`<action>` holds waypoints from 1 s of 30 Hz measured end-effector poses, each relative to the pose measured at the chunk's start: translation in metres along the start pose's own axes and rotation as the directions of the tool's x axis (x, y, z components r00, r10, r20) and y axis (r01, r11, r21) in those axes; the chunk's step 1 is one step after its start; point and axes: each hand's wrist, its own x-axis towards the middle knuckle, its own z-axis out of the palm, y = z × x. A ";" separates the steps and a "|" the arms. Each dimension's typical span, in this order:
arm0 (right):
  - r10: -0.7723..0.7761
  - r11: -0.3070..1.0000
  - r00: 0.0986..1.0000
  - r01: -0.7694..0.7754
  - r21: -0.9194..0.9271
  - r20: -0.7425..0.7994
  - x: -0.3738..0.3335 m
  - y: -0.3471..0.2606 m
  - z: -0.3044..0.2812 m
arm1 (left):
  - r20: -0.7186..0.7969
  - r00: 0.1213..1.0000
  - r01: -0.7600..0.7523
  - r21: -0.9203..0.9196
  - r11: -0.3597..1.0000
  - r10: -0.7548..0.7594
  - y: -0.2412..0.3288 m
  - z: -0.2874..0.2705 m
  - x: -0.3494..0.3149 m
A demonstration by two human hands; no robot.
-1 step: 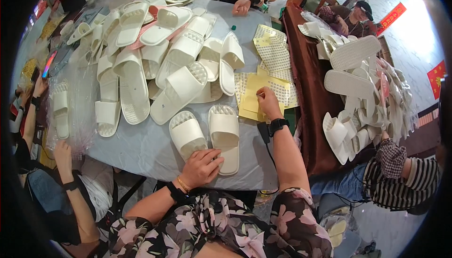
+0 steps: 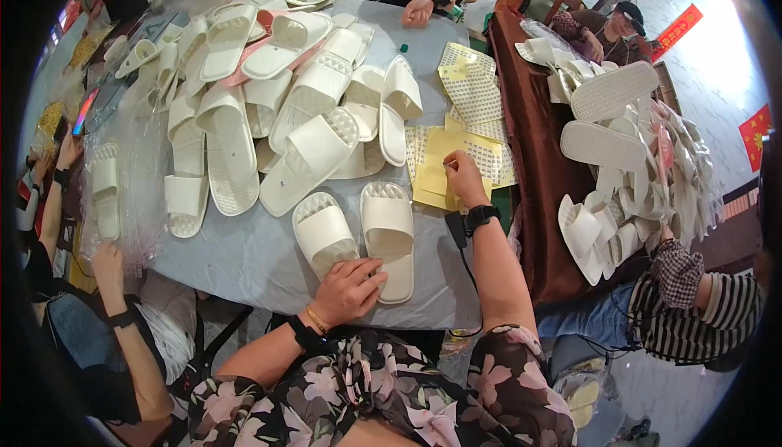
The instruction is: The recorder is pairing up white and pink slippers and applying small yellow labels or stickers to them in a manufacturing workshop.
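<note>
Side by side at the table's near edge lie two white slippers: a left slipper [image 2: 324,229] and a right slipper [image 2: 388,235], soles down with toes pointing away. My left hand [image 2: 350,290] is curled over the heel of the left slipper, its fingertips reaching the right slipper's inner edge. Fingers bent and pinched, my right hand [image 2: 465,178] is over a yellow sticker sheet [image 2: 436,190]; anything between the fingertips is too small to make out. More sticker sheets [image 2: 472,92] with rows of small dark marks lie beyond it.
A heap of white slippers [image 2: 314,149] covers the table's left and middle. To the right, more slippers [image 2: 603,145] are piled on a brown cloth [image 2: 533,202]. A black cable [image 2: 464,255] hangs near my right wrist. Co-workers sit around, one hand [image 2: 108,264] at left.
</note>
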 end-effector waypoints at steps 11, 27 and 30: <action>0.025 1.000 1.000 -0.025 -0.003 0.007 0.001 0.005 0.000 | 0.008 1.000 -0.009 0.006 1.000 0.009 0.001 0.001 -0.001; 0.072 0.905 0.995 -0.092 0.415 0.062 -0.032 -0.009 -0.031 | -0.032 0.999 -0.030 -0.030 0.999 0.030 -0.002 0.007 0.002; 0.085 0.724 0.920 -0.321 0.611 0.382 -0.071 -0.060 -0.040 | -0.034 0.999 -0.009 -0.026 1.000 0.008 -0.003 0.005 -0.002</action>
